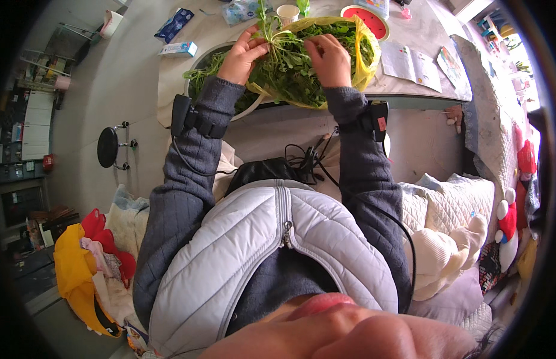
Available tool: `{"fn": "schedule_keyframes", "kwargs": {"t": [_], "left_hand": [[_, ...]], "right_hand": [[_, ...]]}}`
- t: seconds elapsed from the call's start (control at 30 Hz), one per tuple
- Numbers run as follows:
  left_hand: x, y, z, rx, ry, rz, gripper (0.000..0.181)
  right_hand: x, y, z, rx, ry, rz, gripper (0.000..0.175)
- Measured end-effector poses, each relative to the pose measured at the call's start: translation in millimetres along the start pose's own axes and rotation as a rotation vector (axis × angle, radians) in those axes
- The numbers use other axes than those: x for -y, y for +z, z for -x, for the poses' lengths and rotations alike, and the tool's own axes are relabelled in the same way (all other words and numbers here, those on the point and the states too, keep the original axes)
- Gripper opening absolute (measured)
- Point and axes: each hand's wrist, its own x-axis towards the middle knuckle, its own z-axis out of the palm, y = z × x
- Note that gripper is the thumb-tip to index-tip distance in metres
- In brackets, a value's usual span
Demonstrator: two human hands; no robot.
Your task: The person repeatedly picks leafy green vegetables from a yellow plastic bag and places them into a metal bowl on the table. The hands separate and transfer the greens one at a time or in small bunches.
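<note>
My left hand [243, 56] grips a bunch of leafy greens [274, 40] by its pale stems and roots, above the left edge of a yellow plastic bag [367, 56]. The open bag is full of more greens. Over the bag is my right hand [328, 58], its fingers curled at the leaves; whether they pinch any is hidden. A round bowl [255, 107] with greens in it stands to the left, partly behind my left wrist and sleeve.
Around the bag on the table [170, 85] lie a small box [178, 49], a blue packet [174, 24], a paper cup [288, 15], a watermelon-patterned plate [372, 24] and an open booklet [410, 65]. A black stool [108, 147] stands left. Cables [309, 157] cross my lap.
</note>
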Motion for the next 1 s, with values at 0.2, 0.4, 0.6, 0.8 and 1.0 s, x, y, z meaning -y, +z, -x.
{"fn": "schedule_keyframes", "kwargs": {"t": [0.2, 0.4, 0.6, 0.8, 1.0], "left_hand": [[12, 16, -6, 0.004, -0.033, -0.062, 0.048], [8, 12, 1, 0.001, -0.116, 0.328, 0.045], [-5, -9, 23, 0.149, -0.148, 0.696, 0.041], [-13, -4, 26, 0.241, -0.133, 0.711, 0.042], [-13, 20, 25, -0.058, -0.133, 0.522, 0.041]], "right_hand": [[15, 23, -1, 0.098, 0.087, -0.426, 0.018], [-22, 15, 0, 0.0, 0.315, -0.681, 0.009], [-53, 6, -4, -0.056, 0.147, 0.008, 0.01], [-38, -4, -1, -0.139, -0.012, 0.003, 0.009], [-6, -13, 8, -0.172, -0.141, -0.22, 0.009]]}}
